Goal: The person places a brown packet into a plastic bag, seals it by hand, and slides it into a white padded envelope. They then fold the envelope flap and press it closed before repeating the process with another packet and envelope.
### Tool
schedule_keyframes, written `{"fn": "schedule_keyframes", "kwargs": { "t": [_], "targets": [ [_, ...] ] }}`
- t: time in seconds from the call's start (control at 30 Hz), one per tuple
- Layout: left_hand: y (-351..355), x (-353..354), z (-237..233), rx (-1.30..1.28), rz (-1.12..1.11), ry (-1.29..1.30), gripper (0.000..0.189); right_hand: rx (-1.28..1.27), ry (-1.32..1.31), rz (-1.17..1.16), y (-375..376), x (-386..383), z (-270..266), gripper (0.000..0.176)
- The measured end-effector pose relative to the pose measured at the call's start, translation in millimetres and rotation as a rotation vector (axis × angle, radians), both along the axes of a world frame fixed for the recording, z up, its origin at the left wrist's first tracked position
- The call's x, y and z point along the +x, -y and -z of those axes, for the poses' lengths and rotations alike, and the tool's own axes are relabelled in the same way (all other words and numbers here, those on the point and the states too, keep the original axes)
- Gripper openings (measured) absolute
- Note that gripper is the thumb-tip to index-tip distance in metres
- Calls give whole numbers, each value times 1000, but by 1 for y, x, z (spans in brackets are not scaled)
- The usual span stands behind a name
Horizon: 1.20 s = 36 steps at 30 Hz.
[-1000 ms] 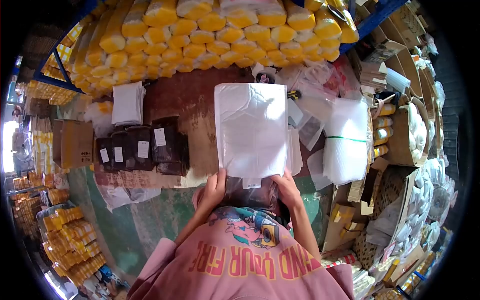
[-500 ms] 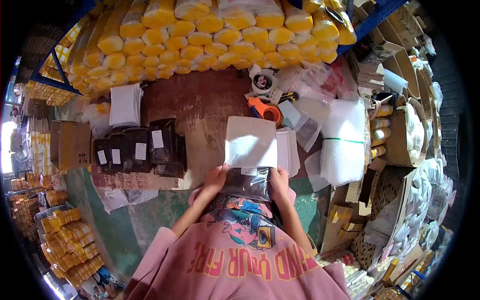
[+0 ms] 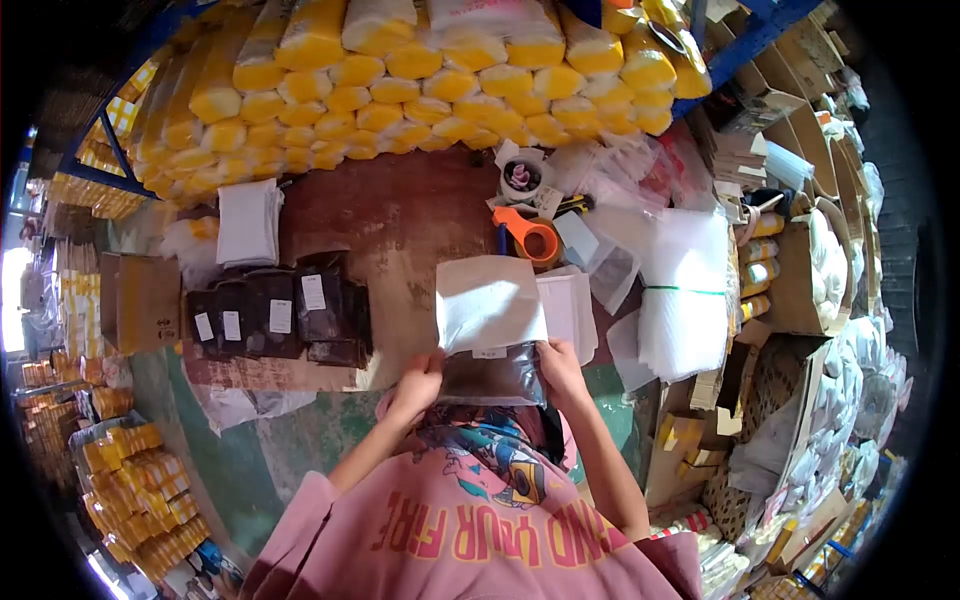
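Note:
A dark glossy packet (image 3: 488, 378) with a small white label near its top lies flat in front of my shirt. Over its upper part rests a white sheet (image 3: 490, 305). My left hand (image 3: 420, 380) grips the left edge of the packet where the sheet ends, and my right hand (image 3: 560, 368) pinches the right edge at the same height. A stack of white sheets (image 3: 568, 315) lies just right of the covered packet. Several dark labelled packets (image 3: 270, 315) sit in piles on the left of the table.
An orange tape dispenser (image 3: 528, 238) and a roll (image 3: 521, 177) lie behind the sheets. A banded bubble-wrap stack (image 3: 684, 292) is on the right, folded white cloths (image 3: 249, 222) on the left. Yellow-and-white rolls (image 3: 420, 95) fill the back; a cardboard box (image 3: 140, 302) stands left.
The packet and sheet have shifted slightly left and toward me, with my left hand moving left. More of the white stack beside them shows.

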<state>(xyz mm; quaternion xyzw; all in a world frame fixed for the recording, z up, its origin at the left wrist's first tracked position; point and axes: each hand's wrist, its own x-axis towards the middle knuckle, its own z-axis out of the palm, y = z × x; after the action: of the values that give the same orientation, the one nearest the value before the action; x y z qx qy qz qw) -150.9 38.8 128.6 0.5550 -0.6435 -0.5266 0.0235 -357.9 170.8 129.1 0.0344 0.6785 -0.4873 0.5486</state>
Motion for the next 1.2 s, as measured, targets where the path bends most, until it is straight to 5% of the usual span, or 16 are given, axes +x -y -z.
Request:
{"fn": "schedule_keyframes", "kwargs": {
  "t": [0.13, 0.27, 0.53, 0.67, 0.9, 0.93, 1.2],
  "targets": [
    [16, 21, -18, 67, 47, -206, 26, -41, 122, 5, 24, 7, -44, 26],
    [23, 32, -49, 165, 205, -39, 34, -40, 112, -21, 28, 12, -60, 27],
    [10, 36, -64, 137, 229, -158, 47, 290, 63, -162, 5, 10, -106, 27],
    [3, 27, -82, -36, 288, -89, 50, 99, 82, -22, -37, 14, -61, 26],
    [3, 32, -56, 66, 263, -186, 48, 58, 109, -2, -31, 6, -66, 27],
    [4, 31, -57, 91, 259, -260, 48, 168, 75, -157, -20, -3, -91, 28],
    [6, 47, -37, 152, 253, -423, 44, 73, 302, 12, -22, 15, -82, 30]
  ]
}}
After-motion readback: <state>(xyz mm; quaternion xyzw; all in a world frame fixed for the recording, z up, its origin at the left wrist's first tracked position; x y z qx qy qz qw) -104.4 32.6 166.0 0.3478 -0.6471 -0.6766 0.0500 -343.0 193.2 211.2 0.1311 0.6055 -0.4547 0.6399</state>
